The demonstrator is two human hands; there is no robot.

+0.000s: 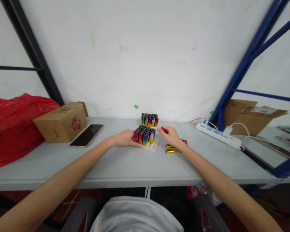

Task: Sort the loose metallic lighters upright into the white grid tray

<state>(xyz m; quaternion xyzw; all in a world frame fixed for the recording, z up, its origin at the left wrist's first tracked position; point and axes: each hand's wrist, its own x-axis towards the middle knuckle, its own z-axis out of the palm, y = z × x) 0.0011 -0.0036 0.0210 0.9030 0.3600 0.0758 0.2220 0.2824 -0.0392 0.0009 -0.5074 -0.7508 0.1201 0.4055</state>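
Note:
Several colourful lighters (144,137) with black tops stand upright in a white tray (152,147) whose right-hand slots show bare. My left hand (125,138) grips the left side of this tray, thumb along its near edge. To the right of the tray, my right hand (171,136) pinches a red lighter (164,130) between closed fingers, above the table. Just behind the tray stands another block of upright lighters (149,120). Beneath and beside my right wrist lie several shiny gold and red lighters (173,150), partly hidden by the forearm.
A phone (87,135) lies left of my left hand, beside a cardboard box (62,122) and a red plastic bag (16,125). At the right, a white power strip (218,134) with cords rests near a blue metal frame (244,67). A white wall (145,58) bounds the grey table (125,166).

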